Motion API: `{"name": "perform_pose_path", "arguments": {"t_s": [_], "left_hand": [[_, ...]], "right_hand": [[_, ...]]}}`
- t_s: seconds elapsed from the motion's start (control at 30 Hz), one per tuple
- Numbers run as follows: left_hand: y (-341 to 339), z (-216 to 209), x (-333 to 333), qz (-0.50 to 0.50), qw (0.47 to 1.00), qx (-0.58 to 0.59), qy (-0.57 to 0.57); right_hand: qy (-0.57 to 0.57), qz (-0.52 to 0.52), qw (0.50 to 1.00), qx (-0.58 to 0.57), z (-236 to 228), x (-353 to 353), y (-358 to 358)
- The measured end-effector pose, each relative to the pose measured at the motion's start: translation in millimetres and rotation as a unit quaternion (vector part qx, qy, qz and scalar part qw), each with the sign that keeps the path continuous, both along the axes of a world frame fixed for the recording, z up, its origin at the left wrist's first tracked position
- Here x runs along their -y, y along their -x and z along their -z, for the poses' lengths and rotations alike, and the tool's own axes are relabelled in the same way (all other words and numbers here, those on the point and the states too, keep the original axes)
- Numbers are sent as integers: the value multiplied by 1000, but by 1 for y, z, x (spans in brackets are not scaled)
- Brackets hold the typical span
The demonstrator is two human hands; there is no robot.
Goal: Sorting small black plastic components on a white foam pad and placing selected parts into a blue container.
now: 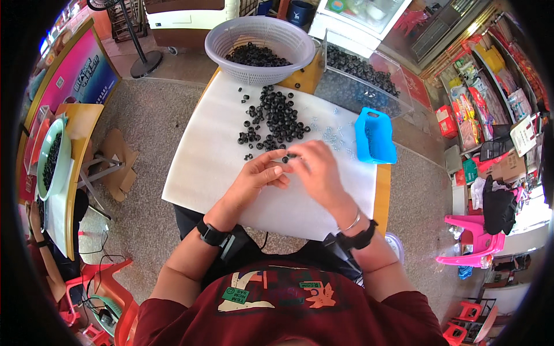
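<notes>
Above the white-covered table (213,167), my left hand (257,176) and my right hand (317,170) meet with fingertips close together. Both have their fingers bent in a pinch, and the right is slightly blurred. A small black round piece (285,160) shows between the fingertips; I cannot tell which hand has it, or whether it lies on the table behind them. Just beyond my hands spreads a loose pile of black round pieces (280,115). Small clear pieces (334,137) lie scattered right of the pile, beside a blue plastic basket (385,151) holding more small pieces.
At the table's far end stand a lavender colander (216,49) of black pieces and a clear bin (352,92) of similar ones. Leftward, a person's arm (49,259) is near another table (86,124) with a green basin (64,155). Pink stools (476,236) and stocked shelves stand right.
</notes>
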State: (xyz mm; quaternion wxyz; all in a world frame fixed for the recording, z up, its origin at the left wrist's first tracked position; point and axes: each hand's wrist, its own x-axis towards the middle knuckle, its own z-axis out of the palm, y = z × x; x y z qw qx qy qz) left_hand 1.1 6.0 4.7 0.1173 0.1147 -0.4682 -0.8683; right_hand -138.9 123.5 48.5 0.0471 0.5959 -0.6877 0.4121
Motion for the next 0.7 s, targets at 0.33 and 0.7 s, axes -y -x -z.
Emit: {"name": "perform_pose_path", "arguments": {"t_s": [0.33,0.7], "left_hand": [[5,17,4,25,999,12,31],[4,12,2,43,994,25,102]], "right_hand": [[45,251,966,-46,-73,77,176],[-113,58,986,109,12,24,65]]}}
